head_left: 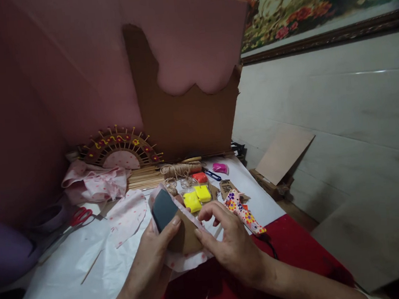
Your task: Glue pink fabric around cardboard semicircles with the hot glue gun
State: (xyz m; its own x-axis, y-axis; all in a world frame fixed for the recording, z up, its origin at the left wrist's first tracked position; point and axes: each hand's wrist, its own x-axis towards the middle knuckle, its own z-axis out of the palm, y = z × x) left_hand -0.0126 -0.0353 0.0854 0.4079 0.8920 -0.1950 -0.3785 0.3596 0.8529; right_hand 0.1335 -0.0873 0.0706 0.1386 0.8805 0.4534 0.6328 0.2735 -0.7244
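Observation:
A curved piece of brown cardboard (186, 237) with a dark blue-grey patch is held up over the table's front edge. Pink spotted fabric (186, 261) lies behind it and shows past its lower and right edges. My left hand (152, 253) is closed on the left side, its thumb pressed on the cardboard face. With thumb and fingers, my right hand (232, 245) pinches the fabric-covered right edge. Just beyond the right hand lies a flower-patterned glue gun (244, 213). Yellow clay packets (197, 197) are behind the cardboard.
Scissors (81, 216), fabric scraps (128, 215) and a thin stick (91, 267) lie left. A decorated fan (121, 147), bamboo sticks (146, 178), twine (182, 170) and a blue cutter (212, 174) are at the back. A tall pink-and-brown cardboard panel (190, 122) stands behind.

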